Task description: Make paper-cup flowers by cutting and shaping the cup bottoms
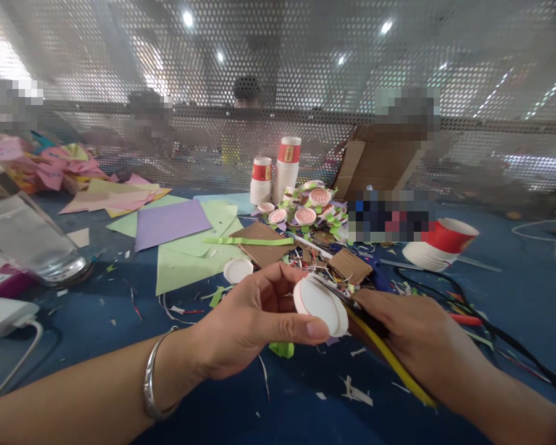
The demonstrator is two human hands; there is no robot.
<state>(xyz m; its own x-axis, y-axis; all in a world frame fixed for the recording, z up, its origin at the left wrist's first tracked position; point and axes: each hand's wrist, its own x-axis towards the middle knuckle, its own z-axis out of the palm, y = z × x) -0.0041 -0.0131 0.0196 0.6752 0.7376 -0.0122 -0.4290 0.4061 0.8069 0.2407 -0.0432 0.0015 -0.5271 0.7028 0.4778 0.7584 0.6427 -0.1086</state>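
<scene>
My left hand (264,315) pinches a round white paper cup bottom (317,304) between thumb and fingers. The piece has a low wall and is tilted, with its disc facing me. My right hand (410,330) is closed around scissors (338,289) with dark blades and what looks like a yellow handle. The blades lie along the upper right rim of the cup bottom; whether they bite into it I cannot tell. Behind my left hand another white disc (238,271) lies on the blue table (204,402).
Stacked paper cups (287,167) stand at the back beside a pile of decorated discs (306,215). Coloured paper (171,224) lies left of centre. A water glass (41,241) stands left. On the right are tipped cups (445,242) and a black cable (514,340). Scraps litter the table.
</scene>
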